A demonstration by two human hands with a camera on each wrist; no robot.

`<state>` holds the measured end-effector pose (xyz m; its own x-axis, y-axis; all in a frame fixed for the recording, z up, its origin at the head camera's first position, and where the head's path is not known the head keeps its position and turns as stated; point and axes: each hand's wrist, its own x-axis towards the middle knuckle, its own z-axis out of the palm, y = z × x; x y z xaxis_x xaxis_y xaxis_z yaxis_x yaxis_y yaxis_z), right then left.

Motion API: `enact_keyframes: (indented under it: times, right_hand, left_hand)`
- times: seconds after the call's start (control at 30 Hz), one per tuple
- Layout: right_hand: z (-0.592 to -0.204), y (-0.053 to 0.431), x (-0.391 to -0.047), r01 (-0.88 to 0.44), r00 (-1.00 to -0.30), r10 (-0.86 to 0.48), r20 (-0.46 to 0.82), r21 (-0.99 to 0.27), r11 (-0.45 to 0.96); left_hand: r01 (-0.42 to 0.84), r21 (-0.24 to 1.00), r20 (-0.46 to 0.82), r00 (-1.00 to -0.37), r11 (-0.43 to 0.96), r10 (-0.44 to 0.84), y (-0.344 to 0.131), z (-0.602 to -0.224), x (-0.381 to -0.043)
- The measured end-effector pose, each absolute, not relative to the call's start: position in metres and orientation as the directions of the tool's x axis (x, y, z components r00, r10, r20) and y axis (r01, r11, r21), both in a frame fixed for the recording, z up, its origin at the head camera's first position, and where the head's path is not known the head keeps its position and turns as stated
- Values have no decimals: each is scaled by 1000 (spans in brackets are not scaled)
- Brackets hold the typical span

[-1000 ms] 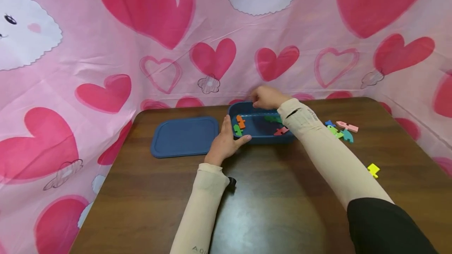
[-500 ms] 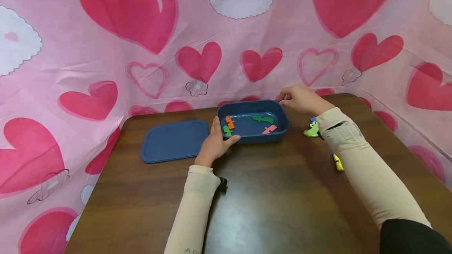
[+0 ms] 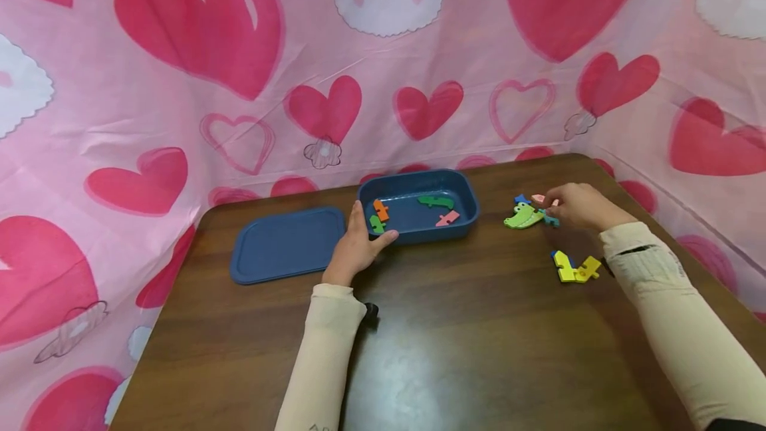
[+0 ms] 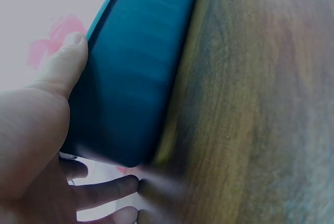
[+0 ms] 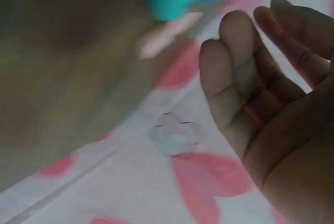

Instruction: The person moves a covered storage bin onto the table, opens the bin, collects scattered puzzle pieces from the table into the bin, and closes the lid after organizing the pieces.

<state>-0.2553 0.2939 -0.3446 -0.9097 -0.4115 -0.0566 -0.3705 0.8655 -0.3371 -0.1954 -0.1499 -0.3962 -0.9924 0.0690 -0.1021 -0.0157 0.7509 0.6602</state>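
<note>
A blue rectangular container [image 3: 413, 237] stands at the back of the table, with several small foam-like puzzle pieces inside: orange [image 3: 381, 210], green [image 3: 377, 223], dark green [image 3: 435, 201] and pink [image 3: 447, 219]. My left hand [image 3: 353, 245] rests against its near left corner, thumb along the front side and fingers straight along the left end. At the right, my right hand [image 3: 580, 206] is over a small cluster holding a light-green crocodile-head piece [image 3: 522, 216], a blue piece [image 3: 522, 199] and a pink piece [image 3: 538, 199]. Loosely bent, its fingers [image 5: 237, 41] hold nothing in the right wrist view.
A flat blue lid [image 3: 287, 245] lies on the wooden table [image 3: 455, 331], left of the container. Yellow pieces [image 3: 576, 269] with a bit of blue lie nearer, below the right hand. Pink heart-printed cloth [image 3: 359, 118] hangs behind the table and at its sides.
My right hand has moved from above the container, past its right end, to the loose pieces at the right. The left hand has stayed at the container's corner. The head view has shifted rightward.
</note>
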Motion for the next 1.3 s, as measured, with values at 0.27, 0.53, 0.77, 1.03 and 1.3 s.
enact_keyframes:
  times: [0.27,0.53,0.77,1.03,1.3]
  right_hand:
    - [-376,309,-258,-236,-937,-299,-183,-303,923]
    - [-383,315,-261,-245,-944,-293,-150,-275,930]
    - [-386,330,-258,-268,-948,-302,-102,-260,928]
    - [-389,335,-254,-319,-940,-341,-37,-270,908]
    - [-392,341,-251,-297,-947,-319,-35,-285,912]
  left_hand:
    - [-41,677,-111,-993,735,47,-157,-398,-193]
    - [-36,687,-110,-992,726,56,-153,-398,-193]
    - [-27,682,-110,-992,731,67,-149,-394,-193]
    - [-25,669,-104,-993,743,60,-150,-393,-192]
    - [-24,678,-106,-992,735,66,-149,-394,-192]
